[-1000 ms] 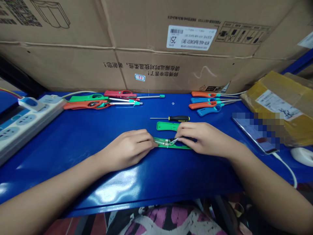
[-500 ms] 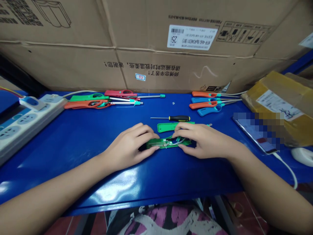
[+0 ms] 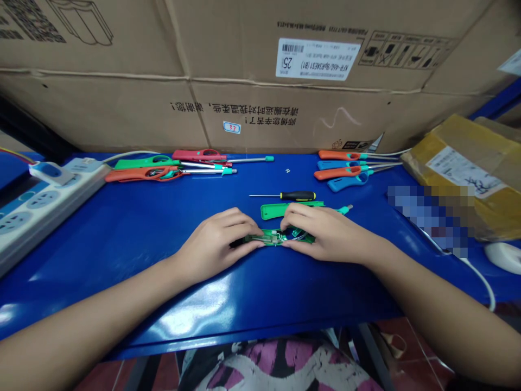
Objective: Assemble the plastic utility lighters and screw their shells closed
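An opened green long-nosed lighter [image 3: 269,239] lies at the middle of the table, its clear tank, white wires and dark inner parts showing. My left hand [image 3: 214,241] pinches the left end between thumb and fingers. Closed on the right part is my right hand [image 3: 331,233], its fingertips beside the wires and covering some of the inside. Just behind is the loose green casing half [image 3: 272,211], partly hidden by the right fingers. A teal tip [image 3: 345,209] shows beyond the right hand. The black and yellow screwdriver [image 3: 298,195] rests farther back.
Several lighters [image 3: 148,172] lie at back left, with orange and blue lighters [image 3: 340,172] at back right. A power strip [image 3: 52,201] stands left. On the right are a phone [image 3: 431,220], a taped parcel [image 3: 459,168] and a white mouse [image 3: 504,257]. A large carton [image 3: 244,65] blocks the back.
My right hand has shifted slightly left along the lighter, uncovering more of the teal tip behind it. My left fingers stay at the left end.
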Demonstrator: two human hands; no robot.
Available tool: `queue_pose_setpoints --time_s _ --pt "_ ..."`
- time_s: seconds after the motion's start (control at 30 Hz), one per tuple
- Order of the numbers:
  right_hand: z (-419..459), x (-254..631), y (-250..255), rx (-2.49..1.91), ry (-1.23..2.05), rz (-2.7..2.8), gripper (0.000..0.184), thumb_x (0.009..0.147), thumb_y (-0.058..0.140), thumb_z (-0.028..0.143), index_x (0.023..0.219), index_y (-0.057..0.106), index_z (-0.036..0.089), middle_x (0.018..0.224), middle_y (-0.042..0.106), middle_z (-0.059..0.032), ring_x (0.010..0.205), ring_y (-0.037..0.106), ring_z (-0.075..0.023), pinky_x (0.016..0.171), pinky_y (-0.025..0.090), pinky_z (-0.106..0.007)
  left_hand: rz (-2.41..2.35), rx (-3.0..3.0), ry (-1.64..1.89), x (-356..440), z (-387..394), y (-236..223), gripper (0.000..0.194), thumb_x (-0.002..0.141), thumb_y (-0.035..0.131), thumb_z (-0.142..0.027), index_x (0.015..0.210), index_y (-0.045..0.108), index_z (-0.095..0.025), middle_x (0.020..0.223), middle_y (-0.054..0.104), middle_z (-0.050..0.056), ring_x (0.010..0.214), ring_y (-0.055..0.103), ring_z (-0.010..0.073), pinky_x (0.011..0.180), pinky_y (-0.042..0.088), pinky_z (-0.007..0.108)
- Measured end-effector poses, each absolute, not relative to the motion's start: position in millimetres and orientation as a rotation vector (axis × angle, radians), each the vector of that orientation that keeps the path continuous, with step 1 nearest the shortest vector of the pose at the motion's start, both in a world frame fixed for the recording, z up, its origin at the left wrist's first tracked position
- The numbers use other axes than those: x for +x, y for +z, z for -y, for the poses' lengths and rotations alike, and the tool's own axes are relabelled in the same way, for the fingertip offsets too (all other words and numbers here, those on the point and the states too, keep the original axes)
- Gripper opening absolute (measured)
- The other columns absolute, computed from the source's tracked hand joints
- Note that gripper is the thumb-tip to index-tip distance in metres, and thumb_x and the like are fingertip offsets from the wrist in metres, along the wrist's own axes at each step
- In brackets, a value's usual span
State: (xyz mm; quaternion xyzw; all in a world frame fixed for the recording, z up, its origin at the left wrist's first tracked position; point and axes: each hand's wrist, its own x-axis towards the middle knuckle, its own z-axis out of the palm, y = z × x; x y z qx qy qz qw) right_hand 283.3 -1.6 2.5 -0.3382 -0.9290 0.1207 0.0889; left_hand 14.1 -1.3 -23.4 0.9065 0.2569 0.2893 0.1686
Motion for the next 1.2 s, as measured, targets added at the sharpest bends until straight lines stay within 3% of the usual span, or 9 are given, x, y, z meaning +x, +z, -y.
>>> queue_pose_setpoints --time_s 0.17,0.5,0.67,0.83,1.2 --pt "1.2 282.0 2.2 -0.994 0.402 2.728 0.018 0.096 0.062 0.036 0.104 0.06 0.02 0.105 0.064 -0.0033 0.09 0.063 -0.0186 0.074 0.046 -0.03 -0.668 2.558 0.97 14.4 1.1 -22.7 0.016 0.093 0.07 -0.019 0.107 0.071 -0.014 0.098 0.074 0.006 0.091 0.067 0.0158 0.085 0.054 0.029" --pt "2.1 282.8 3.4 -0.997 0.498 2.686 0.007 0.098 0.056 0.025 0.099 0.061 0.021 0.102 0.064 -0.0031 0.089 0.061 -0.0171 0.074 0.045 -0.029 -0.867 2.526 0.797 12.6 -0.8 -26.7 0.019 0.099 0.061 -0.025 0.114 0.066 -0.015 0.102 0.072 0.005 0.094 0.067 0.0164 0.085 0.054 0.029" --pt "-0.7 299.8 14.0 -1.126 0.53 2.72 0.027 0.091 0.064 0.023 0.117 0.06 0.025 0.125 0.061 -0.0048 0.101 0.063 -0.02 0.083 0.048 -0.032 -0.927 2.556 0.761 14.1 -1.4 -26.3 0.03 0.099 0.061 -0.031 0.125 0.061 -0.015 0.113 0.069 0.009 0.105 0.063 0.0209 0.092 0.053 0.036" --pt "-6.3 303.2 11.6 -1.099 0.609 2.747 0.014 0.096 0.062 0.029 0.108 0.064 0.022 0.109 0.065 -0.0042 0.098 0.063 -0.0203 0.084 0.048 -0.032 -0.872 2.546 0.711 13.1 -1.7 -24.3 0.032 0.096 0.064 -0.034 0.124 0.062 -0.017 0.116 0.067 0.007 0.109 0.06 0.0208 0.097 0.051 0.036" --pt "-5.0 300.9 16.0 -1.075 0.589 2.717 0.014 0.102 0.05 0.031 0.106 0.057 0.019 0.105 0.06 -0.006 0.09 0.058 -0.0196 0.079 0.045 -0.033 -0.814 2.574 0.656 10.1 -3.6 -23.7 0.025 0.097 0.063 -0.033 0.118 0.071 -0.022 0.129 0.06 0.009 0.123 0.053 0.0244 0.108 0.046 0.044"
